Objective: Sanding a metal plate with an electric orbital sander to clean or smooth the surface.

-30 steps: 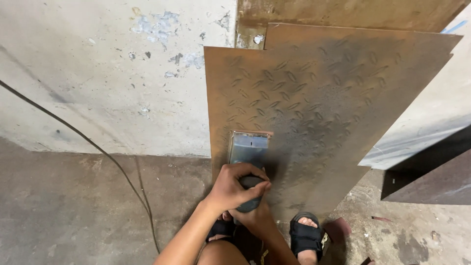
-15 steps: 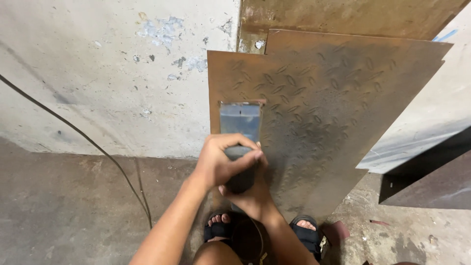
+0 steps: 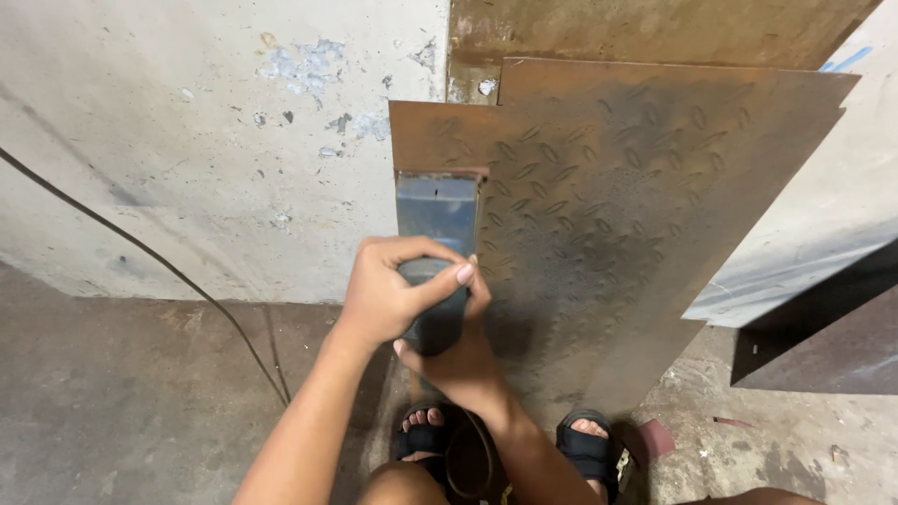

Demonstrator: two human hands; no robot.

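A: What sits in the hands?

B: A grey-blue rectangular metal piece (image 3: 436,220), box-like, with a rusty top rim. It stands upright against the rusty checker plate (image 3: 608,224), near that plate's upper left corner, its top end just under the plate's top edge.

A: How do the hands hold it?

B: The left hand (image 3: 391,292) wraps round its lower half from the left, fingers curled over the front, thumb across. The right hand (image 3: 458,360) is below and partly behind, fingers closed round the bottom end; I cannot tell how tightly, since the left hand covers much of it.

A: Is the piece set anywhere, or only carried?

B: Judging from this view, it is raised off the floor and pressed to, or held close against, the plate. Whether it truly touches the plate, I cannot tell. Nothing shows it fixed: no clamp, no weld, no mark. So the lifting looks done, and any placing or fastening does not.

A: And around that?

B: The plate leans on a pale concrete wall (image 3: 187,140), with a second rusty sheet (image 3: 655,28) behind it. A black cable (image 3: 178,276) runs down the wall to the concrete floor (image 3: 112,402). Two sandalled feet (image 3: 426,435) stand at the plate's bottom edge, and a dark metal sheet (image 3: 823,346) lies at the right.
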